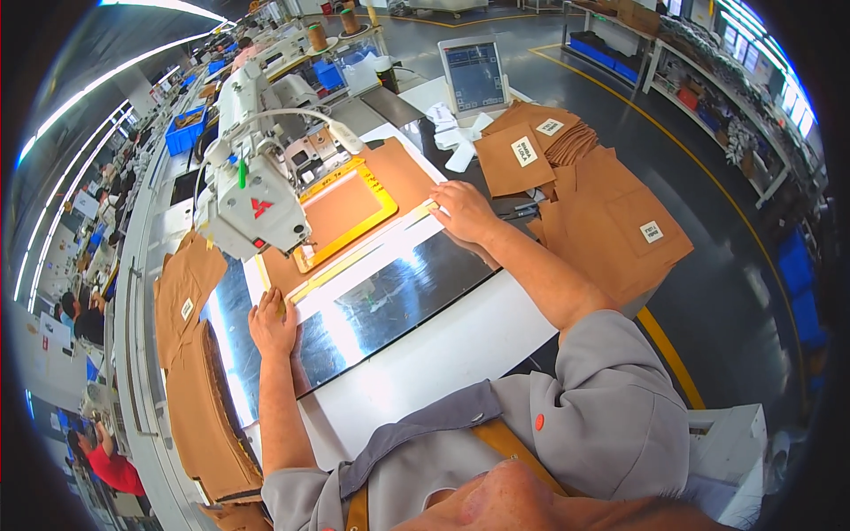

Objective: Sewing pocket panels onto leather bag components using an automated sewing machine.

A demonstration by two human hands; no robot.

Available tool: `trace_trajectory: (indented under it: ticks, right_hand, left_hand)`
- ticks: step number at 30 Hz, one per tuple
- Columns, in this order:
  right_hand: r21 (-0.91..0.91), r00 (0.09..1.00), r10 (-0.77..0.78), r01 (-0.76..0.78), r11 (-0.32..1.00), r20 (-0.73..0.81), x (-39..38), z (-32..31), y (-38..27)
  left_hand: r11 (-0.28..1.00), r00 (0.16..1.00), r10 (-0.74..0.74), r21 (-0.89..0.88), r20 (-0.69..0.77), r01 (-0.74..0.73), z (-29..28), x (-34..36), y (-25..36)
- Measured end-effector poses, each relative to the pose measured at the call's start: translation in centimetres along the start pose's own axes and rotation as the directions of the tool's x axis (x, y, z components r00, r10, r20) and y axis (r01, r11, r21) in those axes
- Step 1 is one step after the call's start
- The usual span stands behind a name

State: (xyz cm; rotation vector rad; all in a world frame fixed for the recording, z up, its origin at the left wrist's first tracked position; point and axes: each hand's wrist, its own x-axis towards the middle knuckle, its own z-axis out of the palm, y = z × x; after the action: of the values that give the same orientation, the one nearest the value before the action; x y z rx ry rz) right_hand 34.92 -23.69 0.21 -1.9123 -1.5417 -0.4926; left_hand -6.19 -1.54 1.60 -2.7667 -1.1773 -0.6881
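A yellow line (pixel 666 350) crosses the grey floor (pixel 708 310).

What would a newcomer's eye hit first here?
Probably the bright yellow frame lying over a brown panel, right beside the bulky white machine head. Next, the person's left hand and right hand, at opposite ends of the pale strip in front of that frame. Off to the right, labelled brown pieces lie piled near an upright screen.

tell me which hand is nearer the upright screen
Right. The right hand is at the right end of the yellowish strip, short of the screen; the left hand is by the left end, farther off.
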Motion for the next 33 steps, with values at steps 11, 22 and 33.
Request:
trace_trajectory:
  ticks: [11,22,33]
  right_hand:
    - [0.022,0.968,0.252,-0.252,0.968,-0.012,3.1,-4.9,5.1]
    - [-0.616,0.746,0.499,-0.153,0.773,0.441,9.2,-6.1,14.9]
    - [-0.309,0.981,0.147,-0.102,0.946,0.125,8.6,-10.9,15.1]
  left_hand:
    - [0.999,1.000,0.019,-0.051,0.012,-0.019,-0.4,-0.8,-0.1]
    - [0.998,0.994,0.044,-0.049,-0.099,-0.049,-0.5,-0.6,0.0]
    - [0.993,0.990,0.120,0.029,-0.072,-0.118,-1.0,-0.5,0.7]
